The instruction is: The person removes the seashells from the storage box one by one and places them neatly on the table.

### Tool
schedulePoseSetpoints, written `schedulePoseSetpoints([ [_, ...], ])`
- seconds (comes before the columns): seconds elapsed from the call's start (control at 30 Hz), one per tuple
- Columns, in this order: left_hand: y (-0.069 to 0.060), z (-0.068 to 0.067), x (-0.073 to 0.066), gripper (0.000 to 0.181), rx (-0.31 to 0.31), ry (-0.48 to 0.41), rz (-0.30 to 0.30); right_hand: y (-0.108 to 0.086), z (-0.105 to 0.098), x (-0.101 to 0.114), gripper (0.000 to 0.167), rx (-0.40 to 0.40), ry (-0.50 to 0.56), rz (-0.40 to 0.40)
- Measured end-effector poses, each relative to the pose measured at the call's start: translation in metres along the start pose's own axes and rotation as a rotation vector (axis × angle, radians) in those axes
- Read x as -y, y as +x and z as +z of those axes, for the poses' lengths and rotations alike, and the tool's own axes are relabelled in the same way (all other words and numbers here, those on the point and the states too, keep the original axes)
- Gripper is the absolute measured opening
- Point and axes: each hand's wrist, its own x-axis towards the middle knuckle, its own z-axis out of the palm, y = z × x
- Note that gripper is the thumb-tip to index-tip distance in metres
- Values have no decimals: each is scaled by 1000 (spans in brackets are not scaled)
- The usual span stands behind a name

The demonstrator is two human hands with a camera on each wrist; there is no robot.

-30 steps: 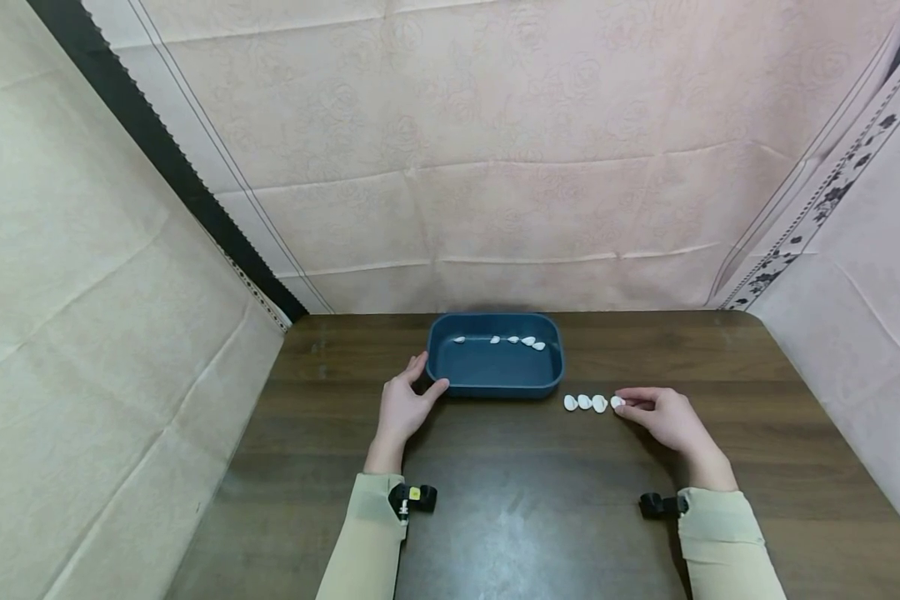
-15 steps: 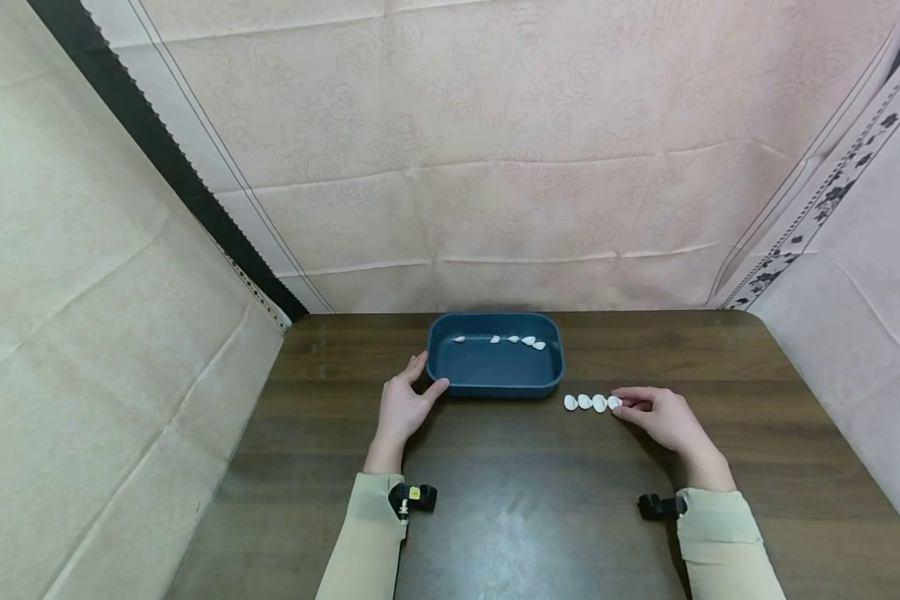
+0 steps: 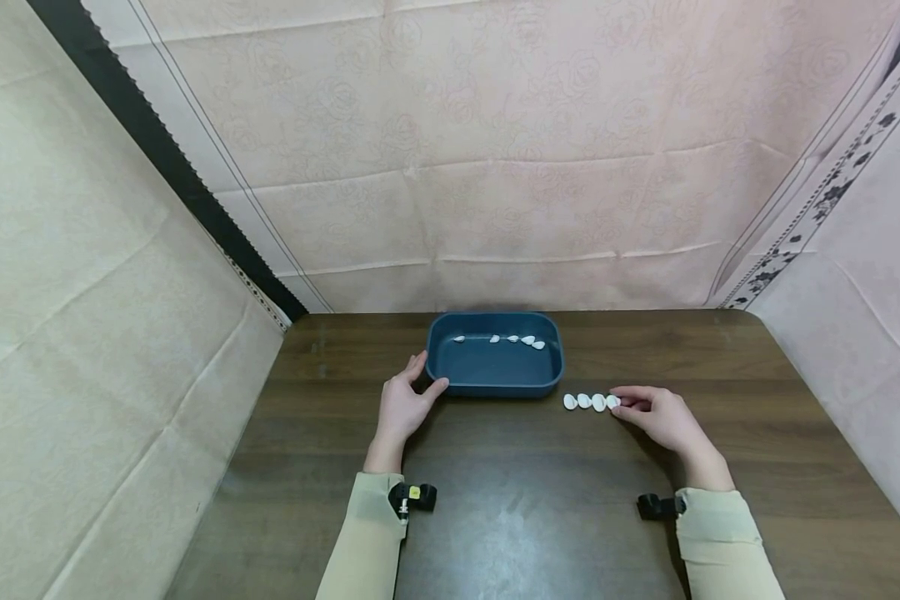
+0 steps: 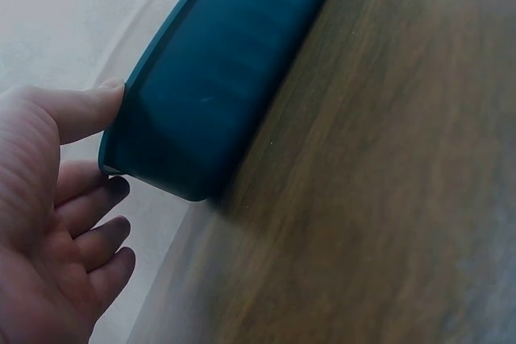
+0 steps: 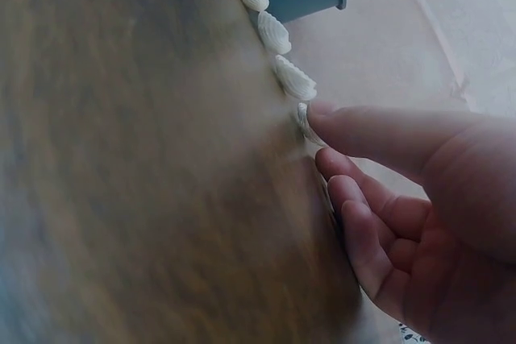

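Four things matter here, by look: white ribbed seashells (image 3: pixel 584 401) stand in a short row on the wooden table, right of a blue rectangular tray (image 3: pixel 495 390). At the row's right end, my right hand (image 3: pixel 663 417) pinches the last seashell (image 5: pixel 306 124) between thumb and fingers, against its neighbour. The right wrist view shows the thumb tip on it, partly hiding it. My left hand (image 3: pixel 405 406) holds the tray's near left corner, thumb at the front and fingers along the left side. Several more white shells (image 3: pixel 528 340) lie inside the tray toward its back.
The brown wooden table (image 3: pixel 510 500) ends at a pale cloth backdrop (image 3: pixel 495 183) just behind the tray. Further cloth panels flank it on the left and right. A black wrist camera (image 3: pixel 422 497) sits on the left sleeve, another camera (image 3: pixel 656 506) on the right one.
My right hand has slid the last seashell slightly left, closing the gap to the row. The left hand and the tray stay where they were.
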Motion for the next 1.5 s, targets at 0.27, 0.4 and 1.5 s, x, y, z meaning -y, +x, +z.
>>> schedulePoseSetpoints([
  [0.27, -1, 0, 0, 70, 4, 5, -7, 0, 0, 0, 36, -5, -1, 3],
  [0.4, 0, 0, 0, 69, 0, 3, -7, 0, 1, 0, 34, -11, -1, 6],
  [1.5, -1, 0, -1, 70, 9, -7, -2, -4, -7, 0, 43, 33, 54, 38],
])
